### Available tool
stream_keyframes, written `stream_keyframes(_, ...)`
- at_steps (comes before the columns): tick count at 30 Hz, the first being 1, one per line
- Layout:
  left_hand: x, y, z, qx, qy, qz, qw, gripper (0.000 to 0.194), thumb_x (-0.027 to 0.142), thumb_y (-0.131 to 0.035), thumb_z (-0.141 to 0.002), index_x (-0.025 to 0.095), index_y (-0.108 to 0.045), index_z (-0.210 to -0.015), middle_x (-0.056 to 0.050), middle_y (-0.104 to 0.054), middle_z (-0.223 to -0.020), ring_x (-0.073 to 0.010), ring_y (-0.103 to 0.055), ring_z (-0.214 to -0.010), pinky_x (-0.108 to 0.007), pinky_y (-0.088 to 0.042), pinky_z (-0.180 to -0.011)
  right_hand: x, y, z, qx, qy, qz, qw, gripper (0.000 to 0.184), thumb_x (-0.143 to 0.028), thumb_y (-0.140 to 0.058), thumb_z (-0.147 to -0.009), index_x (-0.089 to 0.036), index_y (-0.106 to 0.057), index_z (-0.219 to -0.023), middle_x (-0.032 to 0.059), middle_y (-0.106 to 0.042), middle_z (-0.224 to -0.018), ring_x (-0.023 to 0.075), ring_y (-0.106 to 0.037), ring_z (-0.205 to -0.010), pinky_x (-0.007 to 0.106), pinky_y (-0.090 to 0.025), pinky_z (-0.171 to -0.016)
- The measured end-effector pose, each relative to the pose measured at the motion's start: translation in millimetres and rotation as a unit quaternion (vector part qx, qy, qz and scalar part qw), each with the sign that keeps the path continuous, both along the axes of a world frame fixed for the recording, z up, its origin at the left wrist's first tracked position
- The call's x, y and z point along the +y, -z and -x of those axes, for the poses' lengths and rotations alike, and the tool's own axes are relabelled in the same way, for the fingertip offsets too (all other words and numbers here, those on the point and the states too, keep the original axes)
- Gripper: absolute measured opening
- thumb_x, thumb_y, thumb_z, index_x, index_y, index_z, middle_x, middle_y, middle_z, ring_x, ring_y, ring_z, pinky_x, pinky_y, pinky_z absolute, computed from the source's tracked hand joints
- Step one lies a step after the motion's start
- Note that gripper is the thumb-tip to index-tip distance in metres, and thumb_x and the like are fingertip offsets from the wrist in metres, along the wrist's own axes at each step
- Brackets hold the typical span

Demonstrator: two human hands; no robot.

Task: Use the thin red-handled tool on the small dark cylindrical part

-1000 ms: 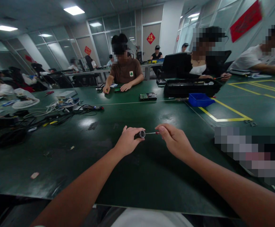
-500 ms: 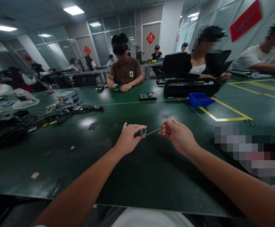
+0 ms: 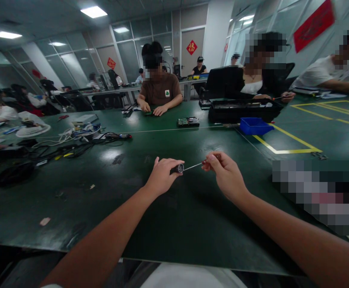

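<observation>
My left hand (image 3: 161,176) is closed around a small dark cylinder with a silvery round end (image 3: 179,168), held just above the green table (image 3: 174,224). My right hand (image 3: 225,172) pinches a thin metal rod with a reddish end (image 3: 194,165). The rod's tip meets the cylinder's silvery end. Both hands hover near the middle of the table, close together.
A tangle of cables and tools (image 3: 63,146) lies to the left. A blue bin (image 3: 254,126), a black case (image 3: 242,110) and a circuit board (image 3: 188,122) sit farther back. Other people work across the table. Yellow tape lines (image 3: 282,151) mark the right side.
My right hand tilted the rod upward from level, then held near that angle while shifting slightly. The left hand kept its grip on the cylinder, barely moving.
</observation>
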State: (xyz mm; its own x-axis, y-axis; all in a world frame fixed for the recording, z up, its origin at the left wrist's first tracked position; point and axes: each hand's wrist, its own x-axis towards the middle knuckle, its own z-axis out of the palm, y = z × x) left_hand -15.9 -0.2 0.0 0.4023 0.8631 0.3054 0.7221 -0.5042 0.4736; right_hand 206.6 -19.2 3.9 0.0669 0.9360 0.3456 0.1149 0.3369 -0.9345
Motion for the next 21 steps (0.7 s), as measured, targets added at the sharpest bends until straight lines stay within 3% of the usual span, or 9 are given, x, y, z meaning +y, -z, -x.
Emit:
stream_keyframes(16,-4,-4.9,-3,0.021,-0.004,-0.003,1.0,0.036,0.024,-0.064,-0.09,0.033,-0.064,-0.125,-0.002,-0.067,-0.122,-0.0247,-0.055,-0.119,-0.064,-0.013,-0.118,-17,-7.5,3,-0.11,-0.002,-0.085,0.99,0.017,-0.039,-0.053,-0.097,-0.023,-0.059,-0.101,0.0047,-0.071,-0.088,0.0207,-0.071,-0.082,0.036,-0.056,-0.074)
stream_keyframes(21,-4,-5.5,-3,0.027,-0.005,-0.004,1.0,0.036,0.024,-0.064,-0.09,0.033,-0.064,-0.125,-0.003,-0.067,-0.121,-0.0254,-0.055,-0.119,-0.063,-0.014,-0.117,-19,-9.3,2,-0.186,-0.01,-0.1,0.977,0.017,-0.039,-0.053,-0.097,-0.025,-0.06,-0.103,0.0052,-0.073,-0.089,0.0228,-0.072,-0.083,0.036,-0.055,-0.072)
